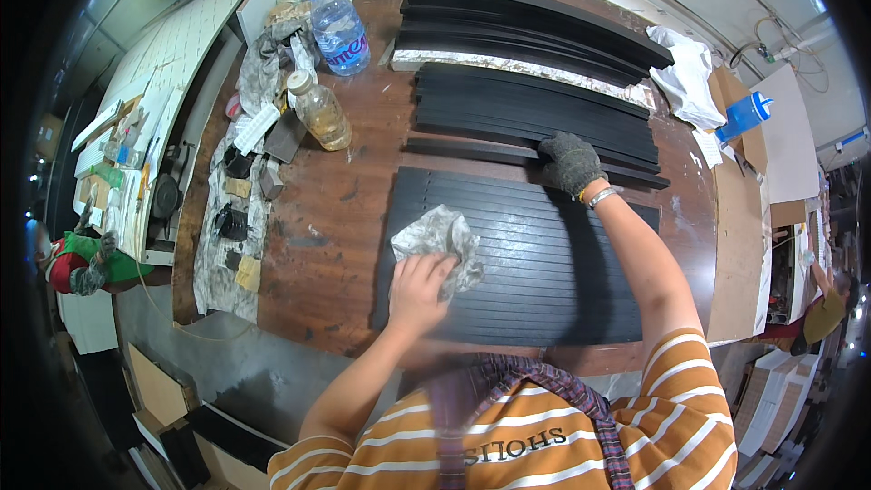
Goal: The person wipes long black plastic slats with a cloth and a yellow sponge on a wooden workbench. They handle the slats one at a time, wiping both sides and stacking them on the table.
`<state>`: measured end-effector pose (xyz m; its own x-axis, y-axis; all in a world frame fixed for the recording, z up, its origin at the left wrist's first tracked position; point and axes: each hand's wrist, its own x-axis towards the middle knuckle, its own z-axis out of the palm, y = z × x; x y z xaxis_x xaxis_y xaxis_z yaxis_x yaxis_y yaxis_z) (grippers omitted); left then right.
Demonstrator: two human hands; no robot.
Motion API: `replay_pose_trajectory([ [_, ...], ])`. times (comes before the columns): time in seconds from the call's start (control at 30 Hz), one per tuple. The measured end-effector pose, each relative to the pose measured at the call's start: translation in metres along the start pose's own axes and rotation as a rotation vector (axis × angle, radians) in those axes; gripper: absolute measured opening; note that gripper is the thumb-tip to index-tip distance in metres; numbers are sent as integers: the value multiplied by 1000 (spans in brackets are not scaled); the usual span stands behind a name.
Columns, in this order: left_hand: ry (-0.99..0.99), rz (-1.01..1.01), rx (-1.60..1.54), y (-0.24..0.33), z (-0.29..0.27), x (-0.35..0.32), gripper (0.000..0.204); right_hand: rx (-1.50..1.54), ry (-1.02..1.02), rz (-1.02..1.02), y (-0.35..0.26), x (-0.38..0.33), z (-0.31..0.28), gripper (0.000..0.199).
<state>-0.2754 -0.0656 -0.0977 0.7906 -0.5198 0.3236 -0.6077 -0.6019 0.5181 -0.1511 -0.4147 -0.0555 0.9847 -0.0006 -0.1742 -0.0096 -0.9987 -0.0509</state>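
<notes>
My bare left hand (420, 292) presses a crumpled, grey-stained white cloth (437, 234) against the left part of a black slatted panel (531, 245), its fingers gripping the cloth's near edge. The panel lies flat, made up of several narrow strips side by side. My right hand (572, 163), in a dark grey knit glove, closes over a black strip (472, 151) just beyond the panel's far edge. The fingertips are partly hidden. Behind that strip lies a row of further black strips (526, 102).
More black strips (526, 23) rest on a white wrapped support farther back. At left stand a large water bottle (339, 32) and a bottle of yellowish liquid (319, 113). A white cloth (685, 77) and a blue bottle (746, 115) lie at right. Other people work at both sides.
</notes>
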Motion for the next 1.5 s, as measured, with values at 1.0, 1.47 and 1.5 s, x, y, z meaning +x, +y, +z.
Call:
replay_pose_trajectory([
  [1.0, 46, 23, 32, 1, 6, -3, 54, 604, -204, 139, 61, -38, 51, 40],
  [1.47, 46, 31, 70, 1, 10, -6, 57, 472, -109, 172, 57, -45, 56, 41],
  [1.5, 47, 34, 72, 0, 11, -7, 57, 464, -115, 181, 56, -46, 54, 42],
])
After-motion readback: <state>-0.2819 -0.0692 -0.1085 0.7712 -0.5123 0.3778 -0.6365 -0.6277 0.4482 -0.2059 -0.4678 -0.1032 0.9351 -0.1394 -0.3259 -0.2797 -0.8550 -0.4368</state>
